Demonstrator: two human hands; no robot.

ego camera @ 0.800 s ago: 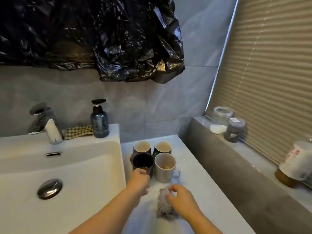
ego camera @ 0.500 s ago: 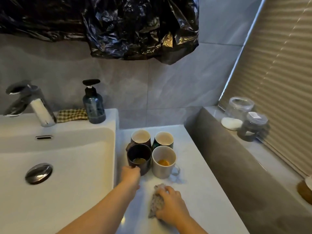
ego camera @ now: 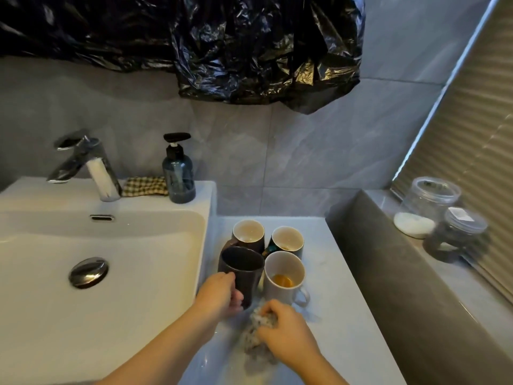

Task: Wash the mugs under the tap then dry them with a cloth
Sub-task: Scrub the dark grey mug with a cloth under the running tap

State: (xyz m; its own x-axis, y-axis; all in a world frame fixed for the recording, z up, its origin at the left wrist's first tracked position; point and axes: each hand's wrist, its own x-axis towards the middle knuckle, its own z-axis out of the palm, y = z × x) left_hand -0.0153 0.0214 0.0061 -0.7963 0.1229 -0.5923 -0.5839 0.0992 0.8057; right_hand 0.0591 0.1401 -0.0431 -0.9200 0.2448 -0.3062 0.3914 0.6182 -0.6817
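**Dark mug gripped beside the sink**

Your left hand (ego camera: pixel 219 294) curls its fingers around the lower wall of the dark mug (ego camera: pixel 241 270). The mug sits tilted at the front left of four mugs clustered on the table (ego camera: pixel 347 315), just right of the sink (ego camera: pixel 138 273). Your right hand (ego camera: pixel 283 332) clutches a speckled cloth (ego camera: pixel 256 344) against the table, just in front of the white mug (ego camera: pixel 277 294), which has brownish liquid in its bottom. The tap (ego camera: pixel 91 165) stands at the sink's back edge, well apart.
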